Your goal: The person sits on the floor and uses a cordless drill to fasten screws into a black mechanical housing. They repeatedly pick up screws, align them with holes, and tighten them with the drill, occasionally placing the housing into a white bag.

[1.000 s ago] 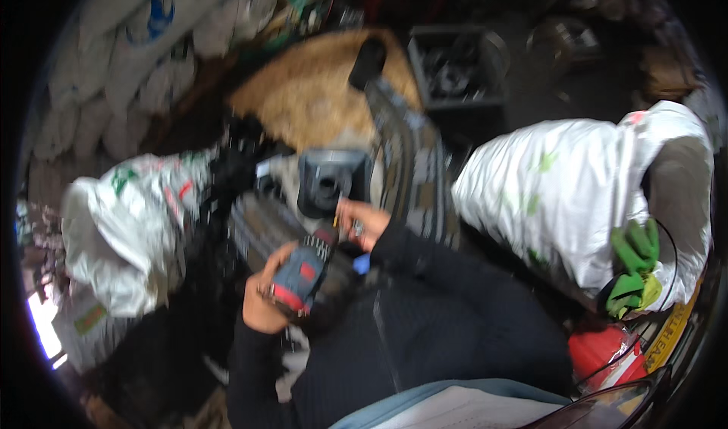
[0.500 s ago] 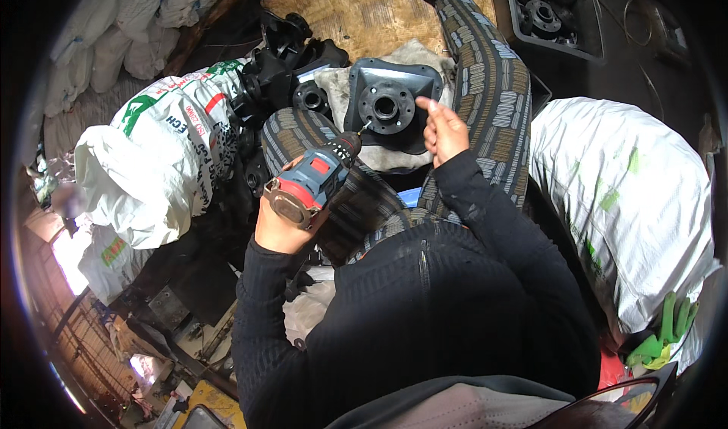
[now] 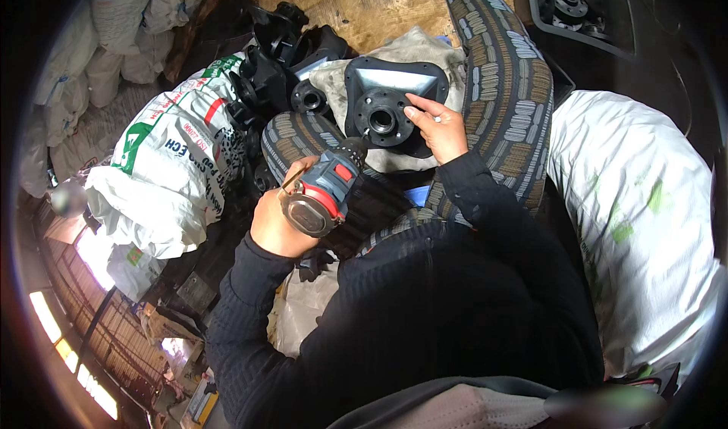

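My left hand [image 3: 277, 220] is closed round the grip of a blue-grey and red cordless drill [image 3: 334, 177]. Its chuck points up at the lower left of a black flanged part [image 3: 369, 99], with the tip at or near a hole in the round flange; contact is hard to make out. That part has a square plate behind the flange and rests on a grey-white cloth [image 3: 402, 161] between my legs. My right hand [image 3: 444, 133] pinches the right rim of the flange between thumb and index finger.
Several more black parts [image 3: 277, 39] are heaped beyond my left knee, beside a white printed sack [image 3: 163, 145]. Another white sack [image 3: 629, 201] bulges at my right. At the far right stands a dark bin [image 3: 618, 42] of similar parts. A wooden board [image 3: 371, 8] lies ahead.
My right hand has come in to the flange rim, its index finger no longer stretched out. The drill has tilted more upright, its tip now at the flange's lower left. The view has shifted slightly.
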`<state>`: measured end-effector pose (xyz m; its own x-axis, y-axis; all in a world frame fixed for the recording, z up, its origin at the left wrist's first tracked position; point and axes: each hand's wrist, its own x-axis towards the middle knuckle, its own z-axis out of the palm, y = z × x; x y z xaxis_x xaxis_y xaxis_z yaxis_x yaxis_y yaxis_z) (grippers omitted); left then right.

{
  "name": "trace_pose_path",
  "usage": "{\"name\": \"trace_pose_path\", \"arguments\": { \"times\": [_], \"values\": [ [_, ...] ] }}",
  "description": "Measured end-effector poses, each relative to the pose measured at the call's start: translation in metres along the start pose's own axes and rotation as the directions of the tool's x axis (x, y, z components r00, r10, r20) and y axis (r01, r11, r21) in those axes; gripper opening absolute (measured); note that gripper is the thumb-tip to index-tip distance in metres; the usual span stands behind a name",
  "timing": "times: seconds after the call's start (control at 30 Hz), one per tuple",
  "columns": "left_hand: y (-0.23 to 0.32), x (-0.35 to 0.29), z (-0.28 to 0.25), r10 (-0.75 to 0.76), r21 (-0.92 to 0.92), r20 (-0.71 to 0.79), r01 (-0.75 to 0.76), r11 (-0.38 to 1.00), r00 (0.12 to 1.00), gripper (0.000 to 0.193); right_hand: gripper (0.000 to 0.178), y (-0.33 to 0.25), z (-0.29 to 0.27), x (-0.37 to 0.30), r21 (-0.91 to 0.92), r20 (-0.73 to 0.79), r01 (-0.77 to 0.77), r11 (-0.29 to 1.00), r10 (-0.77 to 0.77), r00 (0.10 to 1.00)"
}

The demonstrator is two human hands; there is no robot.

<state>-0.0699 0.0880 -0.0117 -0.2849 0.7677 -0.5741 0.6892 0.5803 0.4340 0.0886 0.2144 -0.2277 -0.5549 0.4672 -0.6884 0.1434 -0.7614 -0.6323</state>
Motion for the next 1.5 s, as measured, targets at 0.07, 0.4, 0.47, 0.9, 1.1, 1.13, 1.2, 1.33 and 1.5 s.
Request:
{"name": "trace_pose_path", "arguments": {
  "times": [0.07,0.4,0.47,0.9,1.1,1.13,1.2,1.33,1.5],
  "values": [
    [0.002,0.005,-0.002,-0.052,-0.045,0.028,0.053,0.998,0.998,0.046,0.032,0.004,0.003,0.0,0.001,0.005,-0.004,1.0,0.004,1.0],
    [-0.005,0.016,0.006,0.057,0.066,0.031,-0.059,0.996,0.998,0.048,0.031,0.009,0.007,-0.001,-0.077,-0.028,0.1,0.992,-0.103,0.994],
    [-0.008,0.017,0.004,0.069,0.065,0.04,-0.071,0.995,0.997,0.049,0.03,0.009,0.007,-0.002,-0.041,-0.025,0.121,0.992,-0.123,0.992],
    [0.022,-0.04,0.019,0.296,0.101,-0.202,-0.28,0.955,0.934,0.031,0.054,-0.01,-0.03,-0.027,0.623,0.54,-0.364,0.692,-0.044,0.841],
    [0.031,-0.051,0.034,0.428,0.141,-0.224,-0.406,0.903,0.876,0.031,0.056,-0.026,-0.025,-0.061,0.563,0.636,-0.43,0.706,-0.038,0.77],
    [0.028,-0.055,0.037,0.407,0.134,-0.197,-0.387,0.912,0.892,0.031,0.056,-0.025,-0.025,-0.064,0.581,0.638,-0.428,0.692,-0.06,0.768],
    [0.024,-0.058,0.046,0.383,0.099,-0.183,-0.37,0.924,0.906,0.031,0.049,-0.024,-0.027,-0.067,0.607,0.66,-0.443,0.659,-0.108,0.744],
    [0.023,-0.062,0.047,0.415,0.113,-0.21,-0.399,0.91,0.886,0.03,0.043,-0.026,-0.025,-0.075,0.59,0.639,-0.407,0.698,-0.095,0.763],
    [0.027,-0.065,0.031,0.459,0.286,-0.276,-0.384,0.878,0.845,0.03,0.04,-0.031,-0.028,-0.083,0.321,0.564,-0.311,0.894,0.083,0.821]
  ]
}}
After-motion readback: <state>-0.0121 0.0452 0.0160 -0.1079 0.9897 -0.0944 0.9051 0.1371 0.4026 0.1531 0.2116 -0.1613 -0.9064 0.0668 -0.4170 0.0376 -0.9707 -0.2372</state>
